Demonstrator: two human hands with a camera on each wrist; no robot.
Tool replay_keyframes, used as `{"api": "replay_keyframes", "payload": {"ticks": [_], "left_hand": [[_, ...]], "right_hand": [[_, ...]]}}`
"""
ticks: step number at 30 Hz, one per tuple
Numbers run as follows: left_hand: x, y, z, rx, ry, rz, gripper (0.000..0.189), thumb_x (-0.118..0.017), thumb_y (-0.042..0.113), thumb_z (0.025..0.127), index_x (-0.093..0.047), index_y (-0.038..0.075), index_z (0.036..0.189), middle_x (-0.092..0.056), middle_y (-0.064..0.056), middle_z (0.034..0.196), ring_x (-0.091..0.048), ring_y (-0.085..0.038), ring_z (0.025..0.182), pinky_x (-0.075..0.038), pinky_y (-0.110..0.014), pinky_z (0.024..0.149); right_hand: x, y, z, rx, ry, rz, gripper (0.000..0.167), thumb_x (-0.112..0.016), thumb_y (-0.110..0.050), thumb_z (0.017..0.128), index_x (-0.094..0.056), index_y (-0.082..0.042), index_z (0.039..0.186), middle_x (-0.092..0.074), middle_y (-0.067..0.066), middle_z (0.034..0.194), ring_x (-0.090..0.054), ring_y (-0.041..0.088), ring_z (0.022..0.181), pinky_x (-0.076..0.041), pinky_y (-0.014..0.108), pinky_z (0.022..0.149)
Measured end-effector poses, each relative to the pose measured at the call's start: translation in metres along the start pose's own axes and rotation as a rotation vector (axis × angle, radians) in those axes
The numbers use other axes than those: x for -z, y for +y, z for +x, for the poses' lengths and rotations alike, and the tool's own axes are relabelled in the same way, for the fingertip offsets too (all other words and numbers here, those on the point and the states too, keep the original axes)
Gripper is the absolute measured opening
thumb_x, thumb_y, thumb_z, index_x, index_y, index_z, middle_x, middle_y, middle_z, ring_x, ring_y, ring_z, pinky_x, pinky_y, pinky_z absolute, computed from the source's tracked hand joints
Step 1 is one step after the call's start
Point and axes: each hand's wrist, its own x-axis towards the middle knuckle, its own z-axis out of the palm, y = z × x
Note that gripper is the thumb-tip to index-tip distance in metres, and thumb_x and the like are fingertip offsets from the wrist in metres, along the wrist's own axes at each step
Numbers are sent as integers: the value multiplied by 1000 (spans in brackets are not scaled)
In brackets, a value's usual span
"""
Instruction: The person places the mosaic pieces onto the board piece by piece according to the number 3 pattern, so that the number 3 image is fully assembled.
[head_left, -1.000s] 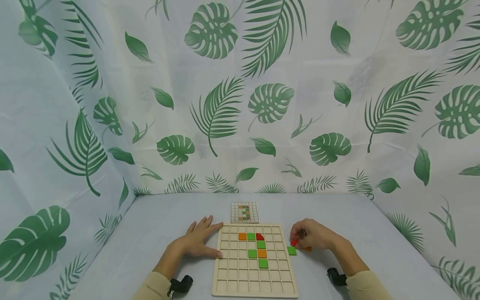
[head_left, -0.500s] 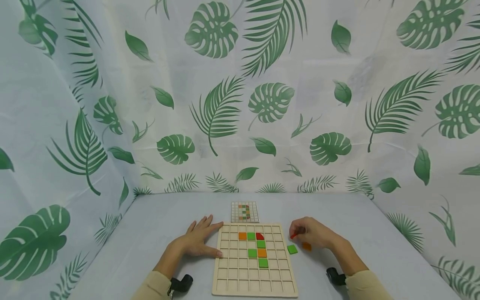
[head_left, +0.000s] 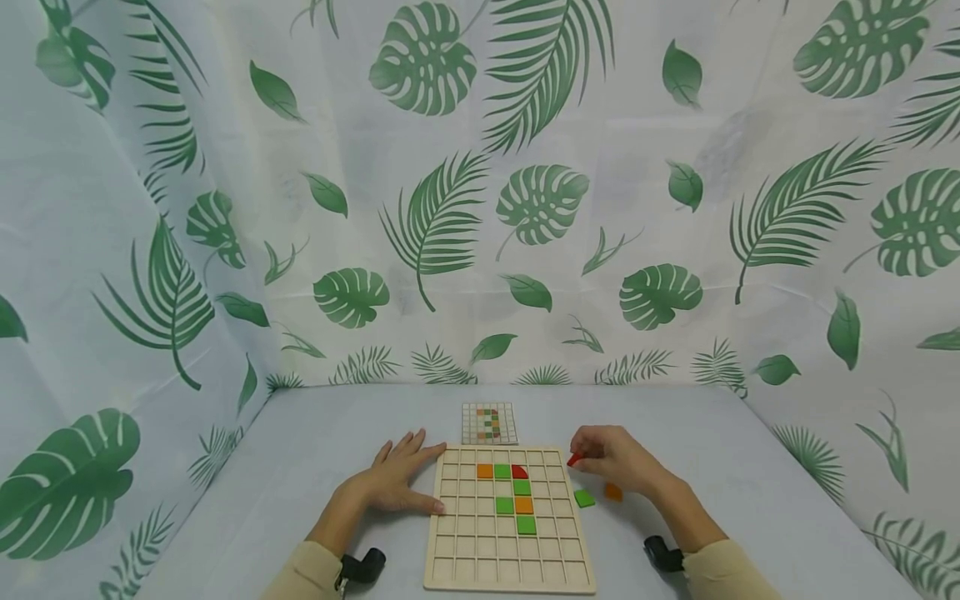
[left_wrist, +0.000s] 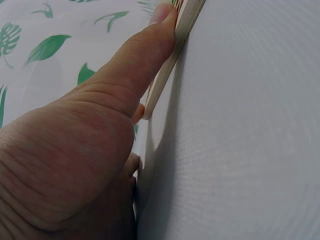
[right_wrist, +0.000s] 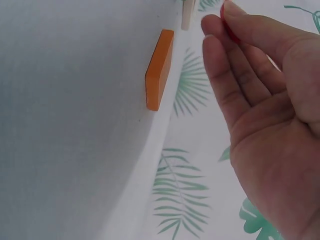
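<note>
A pale wooden grid board [head_left: 468, 550] lies on the table, with several orange and green square tiles and one red rounded tile [head_left: 520, 472] set in its cells. My left hand [head_left: 397, 483] rests at the board's left edge, fingers spread. In the left wrist view its thumb [left_wrist: 150, 40] presses on the board's rim [left_wrist: 172, 65]. My right hand [head_left: 618, 458], just right of the board's upper right edge, pinches a red tile [head_left: 574, 459] between thumb and fingers. That red tile [right_wrist: 229, 25] is mostly covered by the fingers in the right wrist view.
Loose on the table right of the board lie a green tile [head_left: 584, 498] and an orange tile [head_left: 613, 492]. Behind the board sits a small pattern card [head_left: 489, 424] printed with a coloured grid. A leaf-print cloth [head_left: 480, 208] hangs around the table.
My right hand has lifted the red tile away from the loose tiles and moved left and farther back toward the board, uncovering the orange tile. The left hand stays in place.
</note>
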Motion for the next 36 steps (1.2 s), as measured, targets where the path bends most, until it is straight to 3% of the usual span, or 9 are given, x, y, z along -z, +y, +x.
{"api": "replay_keyframes", "payload": {"ticks": [7,12,19,24,36], "left_hand": [[0,0,0,0,-1,-4,104,-80,69,78,-37,28,163,-14,-22,174,-9,-44,161,-4,-68,128],[-1,-1,0,9,-2,-6,105,-79,71,77,-36,29,163,-13,-21,174,-8,-43,162,-3,-68,128],[-1,-1,0,9,-3,-4,105,-79,71,77,-36,29,163,-13,-21,174,-8,-43,162,-3,-67,128],[-1,-1,1,9,0,-5,105,-79,71,77,-37,29,163,-13,-21,174,-9,-43,162,-4,-67,128],[-1,-3,0,-15,-4,-6,105,-79,71,77,-36,28,163,-12,-22,174,-8,-44,161,-3,-69,127]], "right_hand": [[-5,-4,3,31,23,42,16,-78,-10,93,-80,-9,108,-78,-3,102,-70,8,88,-60,21,81],[-10,-9,6,71,29,50,14,-78,-14,94,-80,-9,107,-79,-5,100,-72,7,89,-61,23,84],[-15,-17,7,62,45,75,7,-79,-12,92,-81,-14,99,-79,-4,96,-74,9,86,-61,22,78],[-17,-22,7,73,49,79,6,-79,-10,92,-81,-16,93,-79,-2,92,-74,17,81,-61,24,71],[-23,-31,7,73,-3,103,4,-79,-10,92,-77,-8,90,-79,0,92,-75,21,79,-62,25,71]]}}
